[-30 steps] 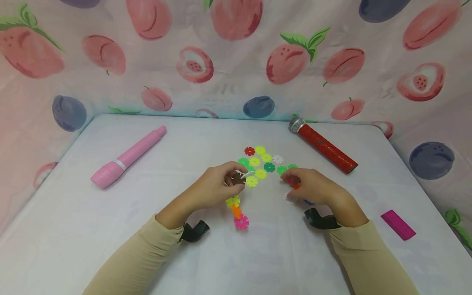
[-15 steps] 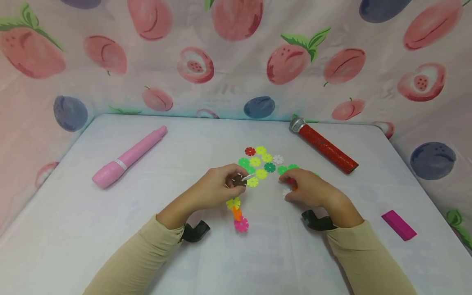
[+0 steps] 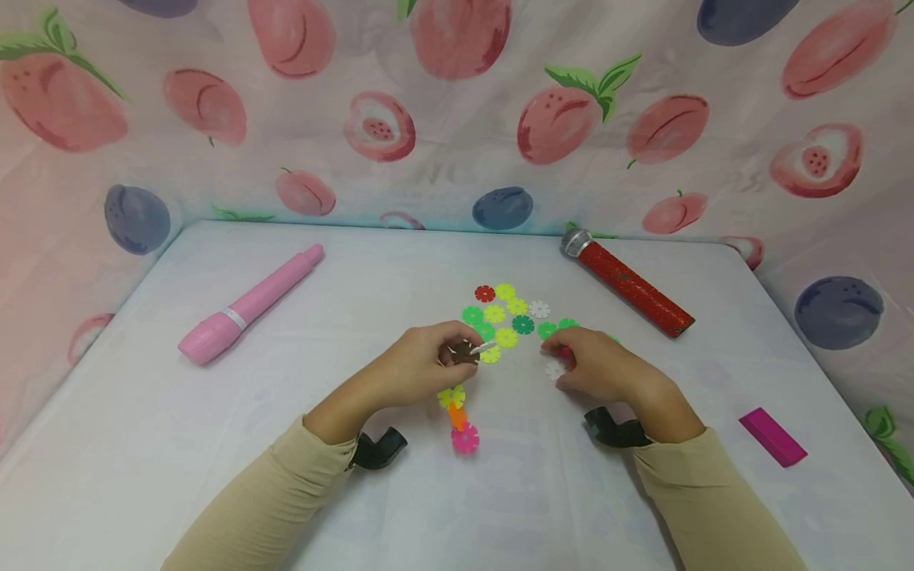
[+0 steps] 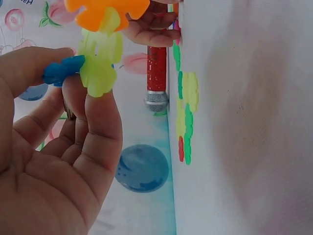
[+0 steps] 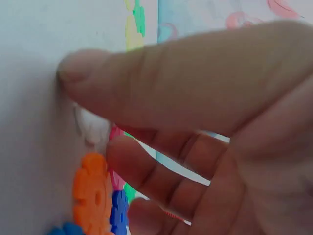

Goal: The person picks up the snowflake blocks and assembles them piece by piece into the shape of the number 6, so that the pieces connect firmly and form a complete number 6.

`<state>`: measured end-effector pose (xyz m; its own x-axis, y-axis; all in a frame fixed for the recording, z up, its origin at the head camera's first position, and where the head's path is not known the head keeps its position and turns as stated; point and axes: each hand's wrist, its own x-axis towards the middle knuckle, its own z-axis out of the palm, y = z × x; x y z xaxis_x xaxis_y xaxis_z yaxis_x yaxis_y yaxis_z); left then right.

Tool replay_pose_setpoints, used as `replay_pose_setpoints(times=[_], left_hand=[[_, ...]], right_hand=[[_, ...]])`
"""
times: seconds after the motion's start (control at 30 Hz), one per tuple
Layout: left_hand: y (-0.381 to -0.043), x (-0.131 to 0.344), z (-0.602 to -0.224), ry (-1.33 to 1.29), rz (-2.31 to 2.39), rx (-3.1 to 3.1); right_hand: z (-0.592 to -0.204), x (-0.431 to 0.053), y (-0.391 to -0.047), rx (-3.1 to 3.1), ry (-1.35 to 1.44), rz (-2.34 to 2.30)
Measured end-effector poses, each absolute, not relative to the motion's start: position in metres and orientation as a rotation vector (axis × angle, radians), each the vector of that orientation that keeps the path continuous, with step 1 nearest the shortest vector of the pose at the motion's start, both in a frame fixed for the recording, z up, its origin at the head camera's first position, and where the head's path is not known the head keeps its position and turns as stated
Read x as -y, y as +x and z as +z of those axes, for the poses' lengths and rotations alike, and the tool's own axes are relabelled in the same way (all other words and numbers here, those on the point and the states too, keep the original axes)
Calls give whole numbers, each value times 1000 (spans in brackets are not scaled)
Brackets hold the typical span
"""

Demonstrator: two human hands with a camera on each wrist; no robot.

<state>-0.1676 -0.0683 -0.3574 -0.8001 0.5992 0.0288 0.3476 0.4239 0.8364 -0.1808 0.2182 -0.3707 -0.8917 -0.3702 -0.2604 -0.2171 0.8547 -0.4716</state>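
Observation:
My left hand (image 3: pixel 410 363) holds a chain of notched snowflake discs up off the table. A brown disc (image 3: pixel 465 352) and an edge-on white one (image 3: pixel 485 347) show at its fingertips; below hang yellow (image 3: pixel 451 396), orange (image 3: pixel 458 417) and pink (image 3: pixel 465 438) discs. The left wrist view shows a blue disc (image 4: pixel 61 71) pinched by the thumb, slotted into the yellow. My right hand (image 3: pixel 614 365) is low over the table, thumb nearly straight, with a loose white disc (image 3: pixel 553 369) between thumb and index fingertip. Beside these fingers lie orange (image 5: pixel 93 196) and dark blue (image 5: pixel 119 210) discs.
Several loose discs, among them a red one (image 3: pixel 485 293) and a dark green one (image 3: pixel 523 324), lie beyond the hands. A pink microphone-shaped object (image 3: pixel 250 305) lies left, a red microphone (image 3: pixel 628 285) back right. A magenta block (image 3: pixel 773 436) lies at right.
The loose white disc has shifted slightly away and left, with the right hand moving a little left. The left hand's chain has tipped slightly, its pink end now lower.

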Motion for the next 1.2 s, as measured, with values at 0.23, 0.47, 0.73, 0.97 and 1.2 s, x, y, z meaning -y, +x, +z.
replay_pose_setpoints(times=[0.23, 0.47, 0.73, 0.97, 1.2], left_hand=[[-167, 67, -359, 808, 1312, -2400], [-168, 69, -360, 816, 1312, -2410], [-167, 69, -358, 797, 1310, -2411], [-167, 69, -357, 823, 1338, -2409], [-167, 70, -355, 827, 1341, -2402]], right_hand=[[-371, -216, -181, -2689, -420, -613], [-371, -214, -182, -2727, -398, -737], [-361, -203, -173, -2647, -421, -1262], [-351, -185, -159, -2403, -569, -1706], [-347, -182, -154, -2352, -622, -1736]])
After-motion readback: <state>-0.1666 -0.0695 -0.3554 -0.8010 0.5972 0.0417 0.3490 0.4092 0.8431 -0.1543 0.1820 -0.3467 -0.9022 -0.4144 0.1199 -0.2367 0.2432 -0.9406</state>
